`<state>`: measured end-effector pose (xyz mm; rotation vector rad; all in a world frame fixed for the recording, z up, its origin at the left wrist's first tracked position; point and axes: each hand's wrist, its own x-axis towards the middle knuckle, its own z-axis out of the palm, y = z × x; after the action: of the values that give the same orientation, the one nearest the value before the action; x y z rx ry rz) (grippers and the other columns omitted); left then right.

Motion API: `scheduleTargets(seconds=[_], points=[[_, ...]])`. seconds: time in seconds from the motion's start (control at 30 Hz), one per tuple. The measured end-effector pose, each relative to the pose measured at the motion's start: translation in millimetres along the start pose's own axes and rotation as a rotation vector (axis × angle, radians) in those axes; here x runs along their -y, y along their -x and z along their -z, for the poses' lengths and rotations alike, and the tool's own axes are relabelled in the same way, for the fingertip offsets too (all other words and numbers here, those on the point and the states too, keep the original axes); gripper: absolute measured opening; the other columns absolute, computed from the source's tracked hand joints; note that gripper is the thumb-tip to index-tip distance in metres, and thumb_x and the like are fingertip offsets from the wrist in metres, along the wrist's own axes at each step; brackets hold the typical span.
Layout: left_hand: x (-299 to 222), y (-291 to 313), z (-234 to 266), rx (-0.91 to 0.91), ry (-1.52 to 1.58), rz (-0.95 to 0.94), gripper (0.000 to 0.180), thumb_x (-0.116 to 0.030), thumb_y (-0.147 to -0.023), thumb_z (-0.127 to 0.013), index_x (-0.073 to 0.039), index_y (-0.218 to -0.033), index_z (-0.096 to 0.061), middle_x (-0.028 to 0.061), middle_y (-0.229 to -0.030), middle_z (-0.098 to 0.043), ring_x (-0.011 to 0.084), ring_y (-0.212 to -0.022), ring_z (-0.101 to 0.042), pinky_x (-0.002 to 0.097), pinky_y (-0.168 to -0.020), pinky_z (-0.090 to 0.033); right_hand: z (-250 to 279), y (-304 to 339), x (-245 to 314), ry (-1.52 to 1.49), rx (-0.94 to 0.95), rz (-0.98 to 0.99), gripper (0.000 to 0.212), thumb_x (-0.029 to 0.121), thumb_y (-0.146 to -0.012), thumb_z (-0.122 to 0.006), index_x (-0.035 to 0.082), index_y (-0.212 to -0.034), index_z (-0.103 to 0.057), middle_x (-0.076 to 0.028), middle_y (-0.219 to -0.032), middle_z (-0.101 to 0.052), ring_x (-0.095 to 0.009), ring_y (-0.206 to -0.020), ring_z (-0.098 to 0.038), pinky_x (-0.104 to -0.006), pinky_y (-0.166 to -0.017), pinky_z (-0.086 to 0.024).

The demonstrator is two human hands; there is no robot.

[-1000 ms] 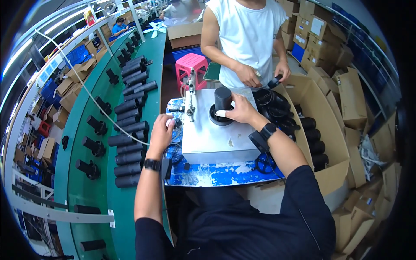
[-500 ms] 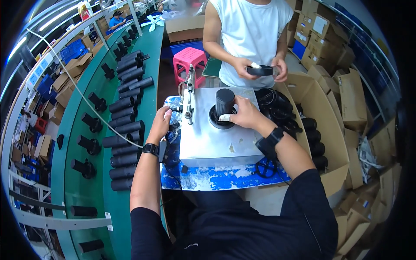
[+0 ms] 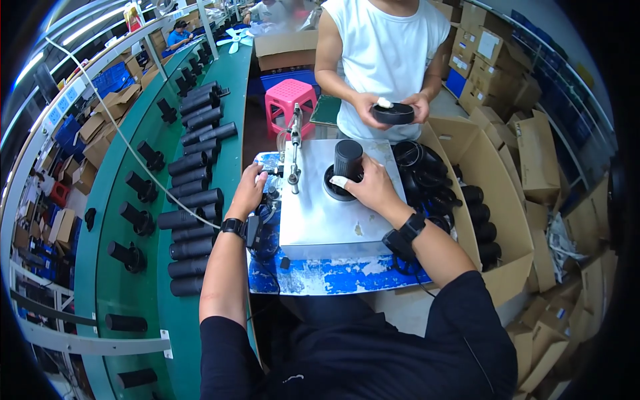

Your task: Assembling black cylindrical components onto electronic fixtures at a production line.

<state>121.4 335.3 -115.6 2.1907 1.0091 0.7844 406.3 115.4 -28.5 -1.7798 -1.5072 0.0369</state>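
A black ribbed cylinder (image 3: 348, 157) stands upright in a dark round ring (image 3: 339, 192) on top of a silver metal box (image 3: 320, 230). My right hand (image 3: 375, 189) is closed around the cylinder's right side, low down, with white tape on the thumb. At the box's left edge, my left hand (image 3: 249, 188) has its fingers curled at a small dark fitting; what they grip is partly hidden. Between the hands, a slim metal pneumatic cylinder (image 3: 294, 150) rises from the box's left part.
Black tubes (image 3: 193, 248) lie in rows on the green conveyor (image 3: 100, 293) at left. Across the box, a person in white (image 3: 387, 53) holds a round black part (image 3: 393, 113). Black parts (image 3: 427, 177) and an open carton (image 3: 517, 257) are at right; a pink stool (image 3: 291, 100) stands behind.
The other person's round black part has come slightly lower and turned. My right forearm has shifted a little to the left; both my hands keep their places at the box.
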Motion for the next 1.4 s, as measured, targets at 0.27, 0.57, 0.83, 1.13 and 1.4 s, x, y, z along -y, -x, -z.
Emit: scheduleTargets(seconds=[0.27, 0.57, 0.83, 1.13, 1.4], points=[[-19, 24, 12, -0.067, -0.034, 0.069, 0.048, -0.03, -0.111, -0.058, 0.001, -0.148, -0.058, 0.0263, -0.153, -0.058, 0.0415, -0.142, -0.056, 0.0441, -0.117, -0.045, -1, 2, 5, -0.081, 0.011, 0.01, 0.059, 0.037, -0.083, -0.091, -0.002, -0.122, -0.067, -0.024, -0.109, -0.076, -0.04, -0.106, -0.074, -0.0474, -0.096, -0.056], [-156, 235, 33, -0.326, 0.207, -0.142, 0.038, -0.003, -0.101, -0.066, -0.002, -0.139, -0.065, 0.0125, -0.133, -0.064, 0.0145, -0.088, -0.057, 0.0271, -0.075, -0.048, 70, -70, 7, -0.447, -0.525, 0.272, 0.047, 0.037, -0.1, -0.075, -0.004, -0.122, -0.072, -0.014, -0.112, -0.078, -0.029, -0.113, -0.075, -0.0456, -0.101, -0.056], [-177, 334, 72, -0.586, 0.254, -0.097, 0.053, -0.015, -0.094, -0.08, 0.0, -0.142, -0.063, 0.0144, -0.139, -0.064, 0.0191, -0.1, -0.062, 0.0303, -0.083, -0.052, 60, 70, 190, -0.391, 0.247, 0.59, 0.069, 0.031, -0.081, -0.094, 0.0, -0.132, -0.061, -0.023, -0.128, -0.068, -0.04, -0.122, -0.065, -0.0475, -0.112, -0.045], [-103, 334, 159, -0.843, -0.169, 0.069, 0.054, -0.018, -0.093, -0.08, -0.002, -0.142, -0.062, 0.0205, -0.139, -0.065, 0.0346, -0.122, -0.068, 0.0412, -0.106, -0.054, -107, 170, 151, -0.463, 0.358, 0.531, 0.058, 0.022, -0.084, -0.089, 0.001, -0.131, -0.064, -0.015, -0.121, -0.065, -0.03, -0.091, -0.065, -0.042, -0.085, -0.053], [93, 296, 313, -0.856, -0.733, 0.733, 0.06, -0.038, -0.098, -0.074, -0.016, -0.149, -0.05, 0.0197, -0.138, -0.061, 0.0457, -0.119, -0.066, 0.0542, -0.095, -0.058, -151, 200, 40, -0.553, 0.624, 0.224, 0.026, 0.002, -0.084, -0.078, 0.005, -0.11, -0.076, -0.006, -0.1, -0.069, -0.017, -0.077, -0.062, -0.0298, -0.069, -0.05]])
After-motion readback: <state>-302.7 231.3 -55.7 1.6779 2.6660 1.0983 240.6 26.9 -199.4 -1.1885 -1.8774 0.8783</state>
